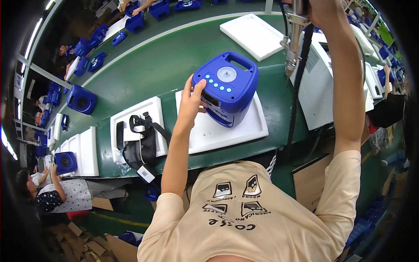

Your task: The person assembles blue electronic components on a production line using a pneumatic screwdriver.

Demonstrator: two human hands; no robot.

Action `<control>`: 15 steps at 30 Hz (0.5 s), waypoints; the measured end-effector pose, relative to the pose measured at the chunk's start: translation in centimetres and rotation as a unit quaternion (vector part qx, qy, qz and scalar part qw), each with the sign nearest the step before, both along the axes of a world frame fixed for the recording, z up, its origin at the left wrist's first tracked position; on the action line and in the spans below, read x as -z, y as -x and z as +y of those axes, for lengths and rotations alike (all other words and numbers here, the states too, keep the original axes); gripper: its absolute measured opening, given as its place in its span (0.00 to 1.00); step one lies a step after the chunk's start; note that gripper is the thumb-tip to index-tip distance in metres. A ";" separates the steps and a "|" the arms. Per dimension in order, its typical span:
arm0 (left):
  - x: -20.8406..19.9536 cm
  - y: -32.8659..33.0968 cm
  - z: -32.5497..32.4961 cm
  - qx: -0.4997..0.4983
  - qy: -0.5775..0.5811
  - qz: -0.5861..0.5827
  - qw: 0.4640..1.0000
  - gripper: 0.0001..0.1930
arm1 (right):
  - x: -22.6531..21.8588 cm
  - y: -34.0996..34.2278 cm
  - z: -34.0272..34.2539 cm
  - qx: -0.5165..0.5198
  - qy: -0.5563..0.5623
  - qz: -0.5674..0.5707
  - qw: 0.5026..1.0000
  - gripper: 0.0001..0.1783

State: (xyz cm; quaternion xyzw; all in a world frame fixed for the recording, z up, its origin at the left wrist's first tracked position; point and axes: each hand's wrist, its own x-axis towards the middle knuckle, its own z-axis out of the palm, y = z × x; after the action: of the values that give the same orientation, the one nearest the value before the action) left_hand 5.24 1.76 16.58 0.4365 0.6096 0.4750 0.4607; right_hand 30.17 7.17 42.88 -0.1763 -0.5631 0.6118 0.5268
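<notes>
A blue speaker housing (238, 91) with a carry handle, a round pale disc and a row of light-blue buttons on top rests on a white foam tray (209, 139). My left hand (191, 101) lies against its left side, fingers spread, with one fingertip by the buttons. At the top edge my right hand (324, 14) is raised and closed round the upper part of a metal power screwdriver (297, 32), whose tip points down to the right of the housing. The picture's edge cuts off part of that hand.
A white foam slab (252, 36) lies farther back on the green bench. Left of me, another foam tray (158, 109) carries a black strapped bag (142, 146). At right stands a large white box (315, 87); a dark cable hangs before it. A co-worker (65, 192) sits at far left.
</notes>
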 end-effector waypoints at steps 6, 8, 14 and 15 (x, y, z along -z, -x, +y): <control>-2.5 -0.4 0.3 0.059 0.066 -0.139 0.986 0.33 | 0.2 -0.9 -1.2 0.293 -0.147 -0.175 0.929 0.18; -2.7 0.5 0.6 0.071 0.073 -0.138 0.985 0.35 | 1.1 -1.4 -0.2 0.293 -0.231 -0.178 0.910 0.20; -5.1 0.1 1.9 0.069 0.073 -0.139 0.985 0.31 | 0.7 -3.4 -0.4 0.299 -0.161 -0.183 0.923 0.21; -5.9 0.3 2.5 0.060 0.075 -0.143 0.985 0.29 | 0.5 -3.9 -0.3 0.291 -0.163 -0.179 0.925 0.22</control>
State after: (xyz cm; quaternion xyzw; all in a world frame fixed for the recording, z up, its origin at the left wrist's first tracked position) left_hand 4.96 4.25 22.43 0.3645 0.5437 0.4571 0.6021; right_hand 34.05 6.90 42.33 -0.3511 -0.6639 0.2892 0.5936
